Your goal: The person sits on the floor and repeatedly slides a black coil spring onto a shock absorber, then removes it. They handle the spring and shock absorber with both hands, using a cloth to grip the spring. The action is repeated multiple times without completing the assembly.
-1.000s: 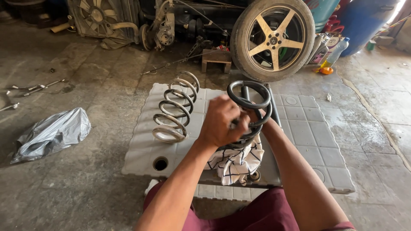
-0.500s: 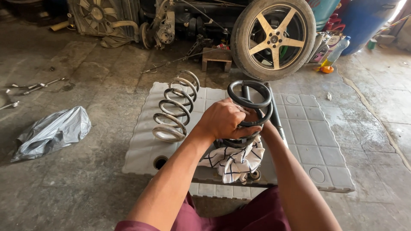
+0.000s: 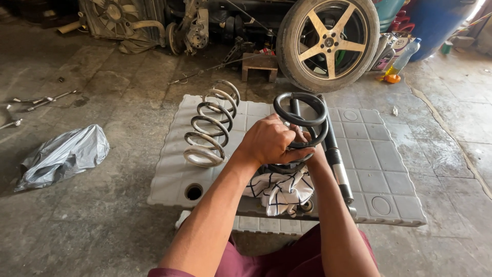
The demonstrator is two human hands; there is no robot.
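Left hand (image 3: 269,141) closed around black coil spring (image 3: 301,115), held upright over checked cloth (image 3: 279,190) on grey plastic panel (image 3: 389,169). Right hand hidden behind; grip impossible to tell. Probably heavy, stiff steel, best grasped by coils.

Car repair workshop. A stained concrete floor (image 3: 102,220) is lying underfoot; an alloy wheel (image 3: 328,41) is leaning at the far side beside a radiator fan (image 3: 110,13) and engine parts (image 3: 192,28). Wrenches (image 3: 43,98) are lying far left; coil springs (image 3: 212,123) are resting on a grey plastic panel (image 3: 369,169).
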